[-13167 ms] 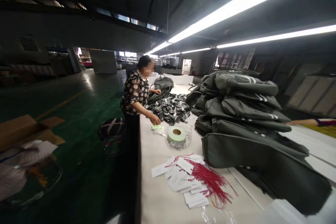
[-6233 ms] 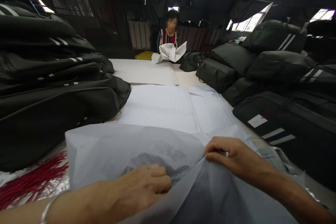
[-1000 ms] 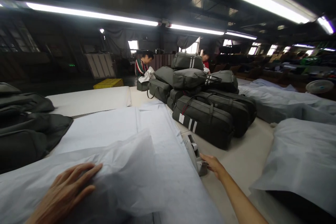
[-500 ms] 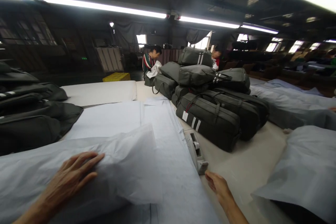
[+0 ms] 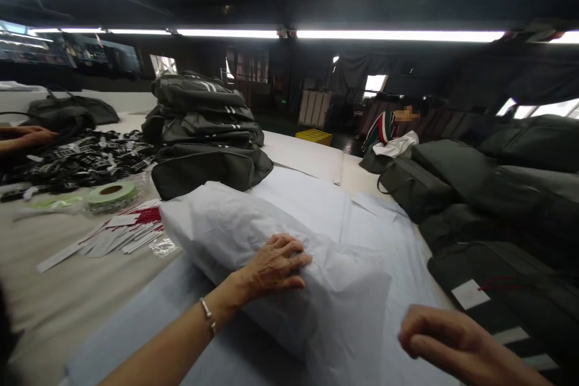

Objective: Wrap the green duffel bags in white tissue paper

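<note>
My left hand (image 5: pixel 283 262), a bracelet at its wrist, lies with fingers spread on a plump white translucent wrapping (image 5: pixel 253 223). Something dark shows faintly through the wrapping's lower side. To the right, my right hand (image 5: pixel 446 341) hovers over the white sheets with its fingers curled and thumb pressed to them. Whatever may be between those fingers is too small to make out. Flat white sheets (image 5: pixel 307 196) lie beneath and beyond the wrapping. Close to my right hand is a dark bag with a white tag (image 5: pixel 470 294) on red string.
Stacked dark bags (image 5: pixel 203 163) stand at the left, more bags (image 5: pixel 452 175) at the right. Red-stringed tags (image 5: pixel 122 232), a green tape roll (image 5: pixel 111 193) and a heap of black straps (image 5: pixel 90 157) cover the left table. Another person's hand (image 5: pixel 31 134) is at far left; a person in stripes (image 5: pixel 384 129) works behind.
My view has swung left. My right hand has left the tape dispenser and come toward the wrapping's right end. My left hand still rests on the wrapping.
</note>
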Available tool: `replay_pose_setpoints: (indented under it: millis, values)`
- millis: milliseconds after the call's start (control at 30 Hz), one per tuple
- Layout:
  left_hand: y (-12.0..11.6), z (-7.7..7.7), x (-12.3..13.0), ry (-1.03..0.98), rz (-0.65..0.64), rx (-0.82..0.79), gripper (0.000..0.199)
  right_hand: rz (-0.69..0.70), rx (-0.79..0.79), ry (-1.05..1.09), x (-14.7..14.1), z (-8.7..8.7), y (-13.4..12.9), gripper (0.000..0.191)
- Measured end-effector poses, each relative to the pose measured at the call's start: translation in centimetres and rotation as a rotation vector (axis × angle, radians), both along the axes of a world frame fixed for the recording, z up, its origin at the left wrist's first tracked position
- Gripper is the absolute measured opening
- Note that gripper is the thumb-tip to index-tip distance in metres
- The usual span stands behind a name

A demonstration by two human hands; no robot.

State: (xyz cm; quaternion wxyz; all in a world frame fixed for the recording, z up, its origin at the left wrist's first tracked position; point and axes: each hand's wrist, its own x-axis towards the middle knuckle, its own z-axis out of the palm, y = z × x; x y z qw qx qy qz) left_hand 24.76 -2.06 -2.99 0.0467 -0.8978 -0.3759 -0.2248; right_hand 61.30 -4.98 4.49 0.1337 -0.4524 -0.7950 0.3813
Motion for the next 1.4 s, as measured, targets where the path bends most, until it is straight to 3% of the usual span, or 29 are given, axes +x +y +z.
replay_pose_setpoints:
  millis: [67, 133, 233, 333, 500, 667, 733, 800, 900, 1033, 1167, 1233, 1333, 1400]
  values:
    - [-0.1, -0.1, 0.0, -0.015, -0.007, 0.010, 0.054, 0.207, -0.170, -0.027, -5.5, 3.4, 3.1, 0.021]
    - [0.0, -0.2, -0.1, -0.023, -0.011, 0.023, 0.053, 0.326, -0.251, -0.118, -10.6, 5.2, 6.8, 0.021]
    - [0.2, -0.6, 0.0, -0.022, -0.005, 0.047, 0.053, 0.439, -0.243, -0.348, -15.8, 5.0, 12.1, 0.021]
    - [0.3, -1.1, -0.1, -0.028, -0.002, 0.054, 0.053, 0.526, -0.153, -0.564, -18.5, 3.3, 15.6, 0.018]
    - [0.3, -1.2, -0.2, -0.044, -0.026, 0.054, 0.053, 0.609, -0.078, -0.778, -20.8, 2.3, 16.7, 0.011]
    - [0.4, -0.9, -0.1, -0.061, -0.041, 0.040, 0.054, 0.716, 0.338, -0.978, -22.6, 2.6, 15.2, 0.021]
    - [0.4, -0.9, -0.1, -0.058, -0.034, 0.036, 0.054, 0.738, 0.485, -1.024, -22.7, 2.3, 15.5, 0.032]
    - [0.3, -0.9, -0.1, -0.043, -0.026, 0.039, 0.053, 0.723, 0.522, -0.983, -21.9, 1.7, 16.6, 0.049]
    - [0.2, -0.9, -0.1, -0.026, -0.014, 0.041, 0.053, 0.669, 0.311, -0.695, -19.1, -0.1, 19.3, 0.076]
    - [0.2, -1.0, -0.1, -0.016, -0.005, 0.035, 0.052, 0.448, -0.018, -0.313, -15.0, -3.0, 21.7, 0.106]
    - [0.2, -0.9, -0.1, -0.015, 0.007, 0.031, 0.053, 0.383, -0.307, -0.115, -13.0, -5.3, 21.6, 0.101]
    - [0.1, -0.7, -0.2, -0.008, 0.010, 0.029, 0.052, 0.299, -0.355, 0.003, -12.2, -6.1, 21.5, 0.093]
    - [-0.1, -0.6, -0.2, 0.033, 0.003, 0.039, 0.053, 0.161, -0.261, 0.032, -11.2, -6.8, 22.0, 0.085]
    - [0.1, -0.6, -0.2, 0.049, 0.003, 0.054, 0.055, 0.043, -0.017, -0.108, -11.1, -6.5, 21.9, 0.085]
